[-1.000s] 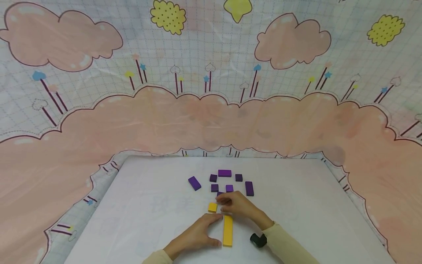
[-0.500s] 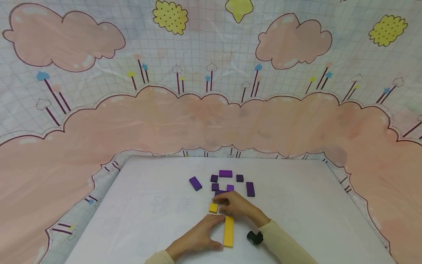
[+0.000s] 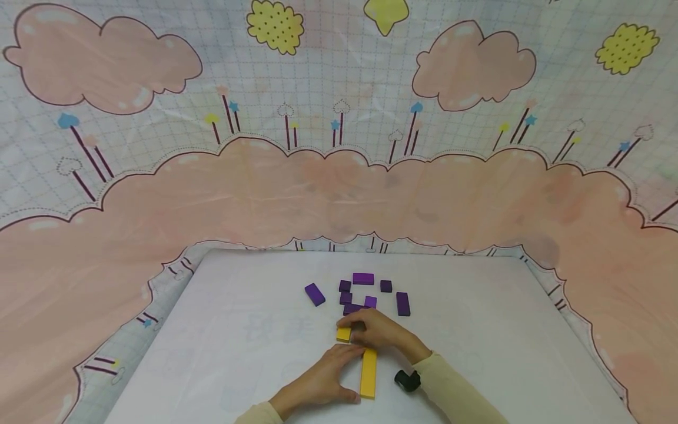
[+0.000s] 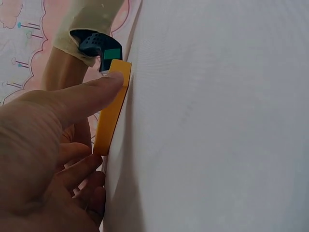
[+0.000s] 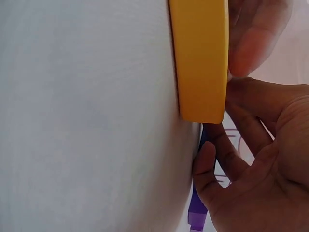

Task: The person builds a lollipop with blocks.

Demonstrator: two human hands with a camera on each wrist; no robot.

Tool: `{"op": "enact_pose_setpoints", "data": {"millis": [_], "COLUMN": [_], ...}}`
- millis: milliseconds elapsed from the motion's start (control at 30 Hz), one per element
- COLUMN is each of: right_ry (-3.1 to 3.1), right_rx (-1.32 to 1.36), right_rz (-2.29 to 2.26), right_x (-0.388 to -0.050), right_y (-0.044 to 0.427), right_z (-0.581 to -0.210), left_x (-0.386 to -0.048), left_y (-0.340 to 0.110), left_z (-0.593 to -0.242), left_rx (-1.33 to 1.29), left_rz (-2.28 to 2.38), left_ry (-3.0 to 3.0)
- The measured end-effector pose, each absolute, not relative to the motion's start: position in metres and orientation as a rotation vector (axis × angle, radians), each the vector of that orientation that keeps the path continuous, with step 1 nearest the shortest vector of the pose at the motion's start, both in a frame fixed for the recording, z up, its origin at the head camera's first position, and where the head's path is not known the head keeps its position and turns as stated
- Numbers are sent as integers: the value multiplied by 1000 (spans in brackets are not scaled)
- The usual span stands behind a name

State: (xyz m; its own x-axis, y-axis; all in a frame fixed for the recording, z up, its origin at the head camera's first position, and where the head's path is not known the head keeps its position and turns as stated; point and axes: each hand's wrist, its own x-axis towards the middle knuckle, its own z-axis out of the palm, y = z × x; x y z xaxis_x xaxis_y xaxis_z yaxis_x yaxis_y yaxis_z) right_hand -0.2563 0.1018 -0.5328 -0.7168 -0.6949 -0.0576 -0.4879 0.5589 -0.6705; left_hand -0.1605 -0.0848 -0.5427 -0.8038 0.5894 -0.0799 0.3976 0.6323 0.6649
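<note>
My left hand (image 3: 323,380) grips the long yellow block (image 3: 368,377) between thumb and fingers. The left wrist view shows my left hand (image 4: 29,154) with its thumb on the near end of this yellow block (image 4: 112,113). My right hand (image 3: 381,333) bends its fingers over the white surface, just below a purple block (image 3: 353,309) and beside a small yellow block (image 3: 343,335); nothing is seen held in it. In the right wrist view my right hand (image 5: 280,154) stands beyond the long yellow block (image 5: 202,63), its fingertips near purple pieces (image 5: 197,217).
Farther back lie a purple block (image 3: 363,278), small dark cubes (image 3: 345,285) (image 3: 386,286) (image 3: 346,298), and a lighter cube (image 3: 371,302). Purple blocks lie left (image 3: 315,294) and right (image 3: 403,304). A black device (image 3: 406,381) is at my right wrist.
My right fingertips have moved slightly left, and the purple block above them has shifted left. The dark cube behind it has moved slightly back. My left hand keeps its grip.
</note>
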Motion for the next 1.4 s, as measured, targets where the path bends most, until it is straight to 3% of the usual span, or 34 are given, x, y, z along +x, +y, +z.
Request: {"op": "enact_pose_setpoints", "data": {"millis": [1400], "right_ry": [2636], "right_rx": [-931], "right_rz": [-1011], "right_x": [-252], "right_y": [109], "right_z": [-528], "left_x": [-158], "left_y": [-77], "left_z": [-542], "left_rx": [883], "left_rz": [778], "left_ry": [2670]}}
